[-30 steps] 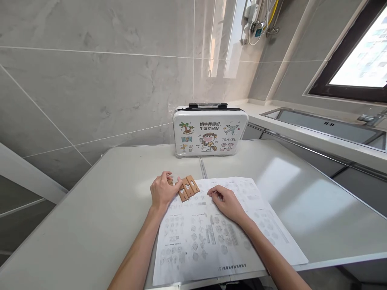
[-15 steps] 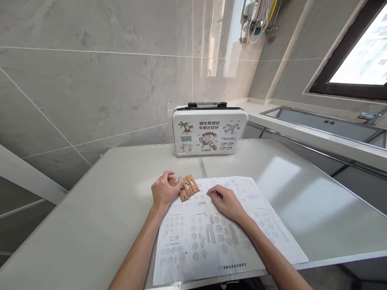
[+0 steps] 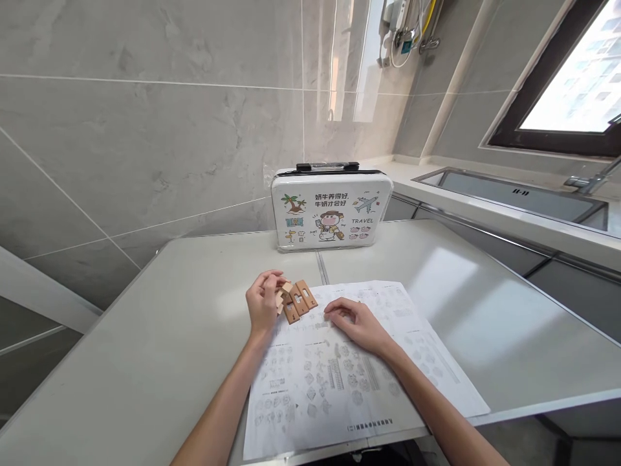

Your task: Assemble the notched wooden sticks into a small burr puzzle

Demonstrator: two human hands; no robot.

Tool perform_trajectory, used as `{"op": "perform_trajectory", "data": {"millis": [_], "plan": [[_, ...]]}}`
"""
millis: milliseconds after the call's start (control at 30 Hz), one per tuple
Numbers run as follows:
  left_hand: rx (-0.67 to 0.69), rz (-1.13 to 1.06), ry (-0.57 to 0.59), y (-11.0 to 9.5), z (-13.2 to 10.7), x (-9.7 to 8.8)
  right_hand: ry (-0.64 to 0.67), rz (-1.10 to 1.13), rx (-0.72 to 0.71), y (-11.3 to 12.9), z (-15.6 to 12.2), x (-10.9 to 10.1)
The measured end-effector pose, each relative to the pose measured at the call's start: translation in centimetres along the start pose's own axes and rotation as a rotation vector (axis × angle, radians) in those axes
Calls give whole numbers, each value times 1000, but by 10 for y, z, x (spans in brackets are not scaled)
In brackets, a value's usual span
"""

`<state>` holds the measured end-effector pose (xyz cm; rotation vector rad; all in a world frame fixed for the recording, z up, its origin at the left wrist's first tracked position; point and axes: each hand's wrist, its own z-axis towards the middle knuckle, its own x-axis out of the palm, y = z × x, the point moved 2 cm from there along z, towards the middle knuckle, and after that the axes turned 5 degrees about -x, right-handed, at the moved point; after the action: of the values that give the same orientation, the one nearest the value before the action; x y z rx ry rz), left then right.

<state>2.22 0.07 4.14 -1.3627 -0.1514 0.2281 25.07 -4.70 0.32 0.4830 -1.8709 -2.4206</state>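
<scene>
Several small brown wooden puzzle pieces (image 3: 298,300) lie in a row at the top edge of a printed instruction sheet (image 3: 339,375). My left hand (image 3: 264,301) pinches the leftmost wooden piece between thumb and fingertips and tilts it up off the sheet. My right hand (image 3: 353,321) rests on the sheet just right of the pieces, fingers loosely curled and pressing the paper, with nothing in them that I can see.
A white tin case (image 3: 330,210) with cartoon travel pictures and a black handle stands against the tiled wall at the back of the grey table (image 3: 160,336). A counter with a steel sink (image 3: 514,197) and a tap runs along the right, under a window.
My left hand has lifted and tilted the leftmost wooden piece away from the row. The view has shifted slightly to the right. My right hand stays on the sheet.
</scene>
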Motion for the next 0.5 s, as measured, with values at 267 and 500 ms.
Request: {"op": "perform_trajectory", "data": {"millis": [267, 500], "plan": [[326, 151, 308, -14, -55, 42, 361, 761, 216, 17, -8, 17], [604, 207, 410, -12, -76, 54, 289, 842, 282, -8, -10, 15]]}}
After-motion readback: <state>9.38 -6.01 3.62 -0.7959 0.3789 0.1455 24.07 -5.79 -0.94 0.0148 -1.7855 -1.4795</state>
